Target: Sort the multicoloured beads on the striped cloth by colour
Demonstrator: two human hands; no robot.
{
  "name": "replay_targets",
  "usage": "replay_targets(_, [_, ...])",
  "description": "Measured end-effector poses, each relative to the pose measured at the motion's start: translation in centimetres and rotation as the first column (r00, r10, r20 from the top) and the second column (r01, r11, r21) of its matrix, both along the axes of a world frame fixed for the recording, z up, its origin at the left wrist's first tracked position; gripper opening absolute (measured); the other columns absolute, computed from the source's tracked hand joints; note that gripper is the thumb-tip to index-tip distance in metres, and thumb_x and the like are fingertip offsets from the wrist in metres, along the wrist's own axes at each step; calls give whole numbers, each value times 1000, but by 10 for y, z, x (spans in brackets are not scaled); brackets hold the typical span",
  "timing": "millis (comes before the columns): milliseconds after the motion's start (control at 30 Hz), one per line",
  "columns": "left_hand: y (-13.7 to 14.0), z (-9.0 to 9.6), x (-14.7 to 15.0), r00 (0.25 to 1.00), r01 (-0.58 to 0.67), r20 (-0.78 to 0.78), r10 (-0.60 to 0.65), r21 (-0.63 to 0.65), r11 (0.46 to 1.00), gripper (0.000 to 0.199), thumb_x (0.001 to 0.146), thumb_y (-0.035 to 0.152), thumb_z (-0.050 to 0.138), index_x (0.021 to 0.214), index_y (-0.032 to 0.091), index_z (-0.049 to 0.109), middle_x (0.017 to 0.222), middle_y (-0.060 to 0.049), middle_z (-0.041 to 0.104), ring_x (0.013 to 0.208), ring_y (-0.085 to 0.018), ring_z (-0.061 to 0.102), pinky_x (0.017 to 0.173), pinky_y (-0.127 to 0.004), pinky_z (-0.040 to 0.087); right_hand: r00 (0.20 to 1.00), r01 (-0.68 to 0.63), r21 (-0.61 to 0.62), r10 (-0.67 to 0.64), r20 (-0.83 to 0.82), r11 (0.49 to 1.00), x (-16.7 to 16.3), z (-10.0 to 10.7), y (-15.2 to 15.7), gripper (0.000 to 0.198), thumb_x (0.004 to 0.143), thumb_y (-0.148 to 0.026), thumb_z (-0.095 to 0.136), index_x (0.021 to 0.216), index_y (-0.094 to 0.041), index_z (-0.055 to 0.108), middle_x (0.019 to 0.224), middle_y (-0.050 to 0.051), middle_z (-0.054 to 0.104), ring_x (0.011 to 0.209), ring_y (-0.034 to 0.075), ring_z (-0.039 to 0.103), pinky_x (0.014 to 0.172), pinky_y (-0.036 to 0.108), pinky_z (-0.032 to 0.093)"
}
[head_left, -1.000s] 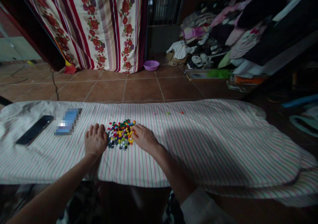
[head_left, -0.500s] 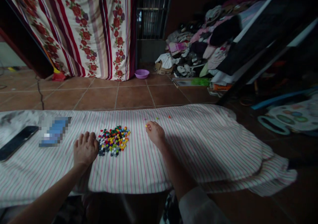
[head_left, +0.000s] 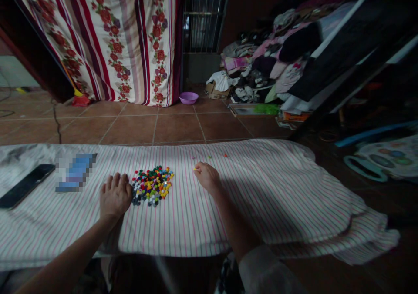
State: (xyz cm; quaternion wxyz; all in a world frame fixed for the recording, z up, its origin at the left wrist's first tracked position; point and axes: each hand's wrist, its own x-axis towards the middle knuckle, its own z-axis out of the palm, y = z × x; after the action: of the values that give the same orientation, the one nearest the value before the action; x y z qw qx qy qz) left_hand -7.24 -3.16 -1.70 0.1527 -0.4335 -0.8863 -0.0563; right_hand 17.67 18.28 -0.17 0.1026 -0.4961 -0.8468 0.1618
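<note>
My left hand rests palm down on the striped cloth, fingers stretched out, at the left edge of a heap of small colourful pieces. To the right of that heap, my right hand pinches a tiny yellow piece between thumb and finger, just over the cloth. Beyond it lie three single pieces in a loose row: a pinkish piece, a green piece and an orange-red piece. All are too small for me to make out their exact kind.
A dark phone lies at the far left, beside a pixelated blue object. Past the cloth's far edge are a tiled floor, a purple basin, a flowered curtain and a clothes pile.
The whole view has shifted slightly. My right hand is a little nearer to me, still pinching the yellow piece. My left hand stays beside the heap.
</note>
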Motion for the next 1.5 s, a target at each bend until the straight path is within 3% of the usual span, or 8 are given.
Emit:
replay_targets(700, [1,3,1,1000,-9,18,9,6,1000,51,93,30,30,130,12,60,140,-19,58,136,-34,45,109,-49,34,995,-45,-32,47,85,998,4,8,-2,16,89,-19,57,98,-20,70,96,4,74,92,17,65,75,25,40])
replay_targets(1033, [0,-1,-1,999,-3,41,1,49,999,47,94,31,32,128,15,60,137,-17,59,136,-33,45,109,-48,33,988,-27,-101,41,146,994,4,23,-3,21,89,-26,59,106,-23,71,104,5,75,96,18,66,77,26,42])
replay_targets(1167, [0,-2,-2,999,3,32,-5,48,999,47,94,31,31,127,14,60,138,-18,59,135,-34,46,108,-49,34,987,-19,-36,25,159,999,-1,30,-4,23,92,-26,55,109,-22,70,108,7,74,100,19,65,79,26,43])
replay_targets(1267, [0,-2,-2,999,5,34,-7,55,998,47,94,31,32,128,14,60,139,-18,58,136,-34,45,109,-50,33,993,-72,-4,72,94,997,-13,34,-10,24,94,-25,52,109,-21,70,109,7,72,100,18,65,80,25,43])
replay_targets(1500, [1,-2,-3,1000,-9,23,9,22,1000,48,94,30,31,128,14,60,140,-17,58,136,-34,45,108,-49,35,965,-261,-77,260,-29,962,-48,30,-34,24,93,-18,53,110,-21,70,111,6,70,101,15,63,85,24,42])
